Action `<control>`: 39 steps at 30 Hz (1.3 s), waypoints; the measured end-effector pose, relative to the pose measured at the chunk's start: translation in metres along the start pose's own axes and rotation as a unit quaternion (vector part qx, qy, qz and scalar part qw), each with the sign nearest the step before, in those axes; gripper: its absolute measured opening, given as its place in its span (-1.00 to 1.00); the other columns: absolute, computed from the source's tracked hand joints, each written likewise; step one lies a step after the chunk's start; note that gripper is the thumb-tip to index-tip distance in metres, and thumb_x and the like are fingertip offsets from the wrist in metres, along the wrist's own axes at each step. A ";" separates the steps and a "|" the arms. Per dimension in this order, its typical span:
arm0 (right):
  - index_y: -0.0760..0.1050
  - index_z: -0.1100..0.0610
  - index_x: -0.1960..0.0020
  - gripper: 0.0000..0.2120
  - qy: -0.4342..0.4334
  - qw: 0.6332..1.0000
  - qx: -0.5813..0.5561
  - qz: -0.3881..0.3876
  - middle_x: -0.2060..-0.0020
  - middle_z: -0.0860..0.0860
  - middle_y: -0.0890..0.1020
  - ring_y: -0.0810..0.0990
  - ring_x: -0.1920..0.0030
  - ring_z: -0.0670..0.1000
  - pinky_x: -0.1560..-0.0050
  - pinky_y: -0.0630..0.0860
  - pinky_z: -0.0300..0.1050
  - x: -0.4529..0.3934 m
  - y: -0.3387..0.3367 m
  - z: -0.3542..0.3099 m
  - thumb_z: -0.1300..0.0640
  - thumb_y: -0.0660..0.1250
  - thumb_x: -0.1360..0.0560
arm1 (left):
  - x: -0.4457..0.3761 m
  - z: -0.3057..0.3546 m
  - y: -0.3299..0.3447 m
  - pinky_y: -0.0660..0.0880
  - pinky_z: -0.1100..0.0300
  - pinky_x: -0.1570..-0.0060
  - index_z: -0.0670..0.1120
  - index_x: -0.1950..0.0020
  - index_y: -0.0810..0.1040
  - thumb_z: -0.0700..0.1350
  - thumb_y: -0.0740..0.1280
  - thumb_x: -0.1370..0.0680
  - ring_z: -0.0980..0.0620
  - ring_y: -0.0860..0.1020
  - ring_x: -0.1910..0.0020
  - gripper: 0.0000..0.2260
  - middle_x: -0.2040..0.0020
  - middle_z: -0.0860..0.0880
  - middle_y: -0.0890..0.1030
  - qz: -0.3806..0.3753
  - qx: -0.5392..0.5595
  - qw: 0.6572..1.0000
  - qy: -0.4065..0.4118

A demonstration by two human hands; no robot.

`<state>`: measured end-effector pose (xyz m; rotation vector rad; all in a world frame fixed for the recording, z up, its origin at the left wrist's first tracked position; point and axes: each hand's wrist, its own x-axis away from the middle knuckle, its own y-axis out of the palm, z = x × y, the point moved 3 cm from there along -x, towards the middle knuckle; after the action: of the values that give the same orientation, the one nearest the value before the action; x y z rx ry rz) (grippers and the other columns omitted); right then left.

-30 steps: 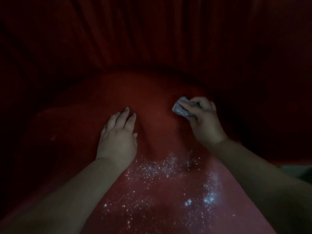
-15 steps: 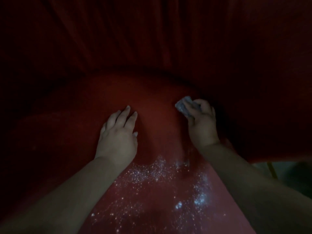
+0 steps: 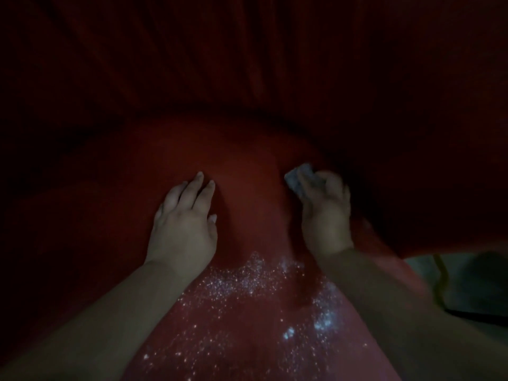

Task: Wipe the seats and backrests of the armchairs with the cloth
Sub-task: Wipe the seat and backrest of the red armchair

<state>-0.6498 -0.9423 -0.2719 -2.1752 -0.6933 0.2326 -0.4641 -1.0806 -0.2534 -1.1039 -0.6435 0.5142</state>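
Under your left hand (image 3: 183, 229) is the red armchair seat (image 3: 242, 174); your fingers lie straight and flat on it, holding nothing. Just right of that, your right hand (image 3: 325, 213) has its fingers curled round the grey cloth (image 3: 298, 179), pressing it onto the seat. Sparkly red fabric (image 3: 247, 320) sits between your wrists.

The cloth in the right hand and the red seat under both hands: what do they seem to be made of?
The cloth: grey-blue, bunched soft in the right hand, likely woven or microfibre; blur hides the weave. The seat: matte red, dull with no glare, so probably fabric upholstery, though the dim light leaves this open. The left hand rests flat on it.
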 end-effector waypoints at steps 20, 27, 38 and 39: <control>0.43 0.04 -0.37 -0.59 0.027 0.983 -0.146 -0.109 -0.17 -0.02 0.38 0.45 -0.21 0.02 -0.26 0.43 -0.09 0.036 -0.018 -0.016 0.29 0.25 -0.56 | 0.004 0.020 -0.023 0.15 -0.04 -0.42 0.02 -0.47 0.33 -0.04 0.29 -0.57 -0.01 0.08 -0.49 -0.54 -0.54 0.01 0.19 0.013 0.034 0.999 0.016; 0.42 0.04 -0.39 -0.48 -0.008 0.998 -0.014 -0.068 -0.21 0.04 0.48 0.45 -0.22 0.02 -0.27 0.36 -0.22 0.027 -0.039 -0.010 0.35 0.33 -0.48 | 0.011 0.013 -0.027 0.14 0.01 -0.42 0.04 -0.46 0.36 -0.01 0.26 -0.59 0.00 0.08 -0.48 -0.57 -0.52 0.03 0.21 -0.014 0.070 0.996 -0.055; 0.51 0.07 -0.30 -0.57 -0.004 1.000 -0.019 -0.015 -0.12 0.13 0.47 0.43 -0.12 0.19 -0.21 0.41 0.07 0.072 -0.038 0.014 0.36 0.35 -0.48 | 0.019 -0.027 -0.024 0.20 -0.11 -0.43 0.13 -0.54 0.15 0.04 0.27 -0.57 -0.09 0.06 -0.50 -0.44 -0.57 -0.03 0.05 -0.085 -0.051 0.995 -0.008; 0.51 0.06 -0.30 -0.57 0.000 1.000 -0.022 -0.016 -0.11 0.11 0.46 0.43 -0.11 0.18 -0.21 0.40 0.05 0.078 -0.035 0.013 0.36 0.34 -0.48 | 0.020 -0.028 -0.022 0.20 -0.10 -0.44 0.14 -0.54 0.14 0.05 0.26 -0.58 -0.08 0.04 -0.50 -0.44 -0.57 -0.03 0.03 -0.091 -0.061 0.994 0.001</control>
<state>-0.6039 -0.8733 -0.2487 -2.2048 -0.7390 0.2026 -0.4287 -1.0930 -0.2369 -1.1462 -0.7742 0.3197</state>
